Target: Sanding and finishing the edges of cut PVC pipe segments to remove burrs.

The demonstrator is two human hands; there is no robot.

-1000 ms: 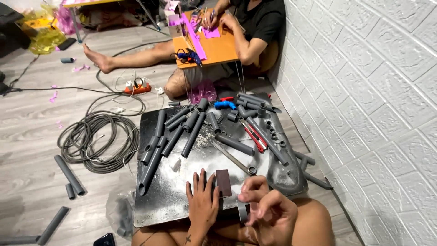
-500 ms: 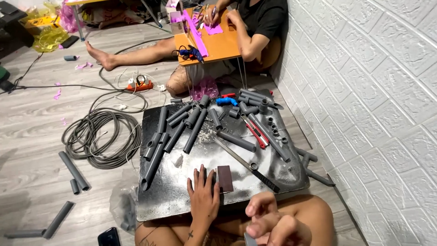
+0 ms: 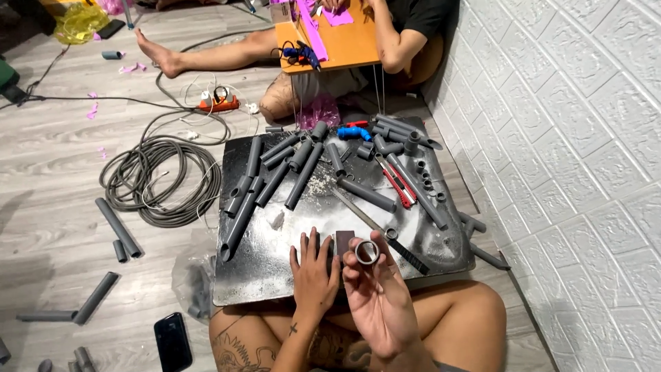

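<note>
coiled grey hose [image 3: 162, 182] on wood floor, far left. black phone [image 3: 173, 342] lower left. left hand [image 3: 314, 270] flat, fingers spread wide, on dusty black board [image 3: 275, 255], beside brown block [image 3: 343, 242]. right hand [image 3: 377, 296] pinches short grey ring [image 3: 367, 252], bore facing camera, above board's near edge.

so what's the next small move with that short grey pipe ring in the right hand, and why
Probably lower the short grey plastic pipe ring onto the small brown rectangular block. The right hand holds the ring raised just beside it, while the left hand lies flat on the dark metal sheet next to the block, seemingly steadying it.
</note>
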